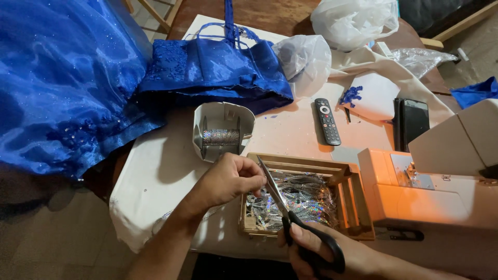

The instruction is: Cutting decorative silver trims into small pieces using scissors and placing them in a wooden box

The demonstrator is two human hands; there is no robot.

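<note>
Blue gown (62,78): glittering satin and tulle, heaped far up and left of the left fingers; its bodice (215,70) lies flat on the table above them.

Table (155,166): white-covered top, running beneath both hands.

Sewing machine (436,181): white body, lit orange, to the right of the right fingers.

Wooden tray (347,179): shallow, rectangular, directly ahead of both sets of fingers, filled with iridescent sequin strands (301,199).

Left hand (228,179): forearm rising from the lower edge toward upper right, wrist bent, fingers curled and pinched together beside the blade; what they pinch is too small to tell.

Right hand (332,254): enters from the lower right, fingers closed through the black handles.

Scissors (280,202): long axis slanting from the handles at lower right up to the tip at upper left; tip just beside the left fingertips, blades nearly together, lying over the tray's near-left corner.

Spool holder (222,129): white, open-faced, holding a roll of silver sequin trim, just above the left fingers.

Remote control (327,121): black, lying lengthwise, well above the right fingers.
</note>
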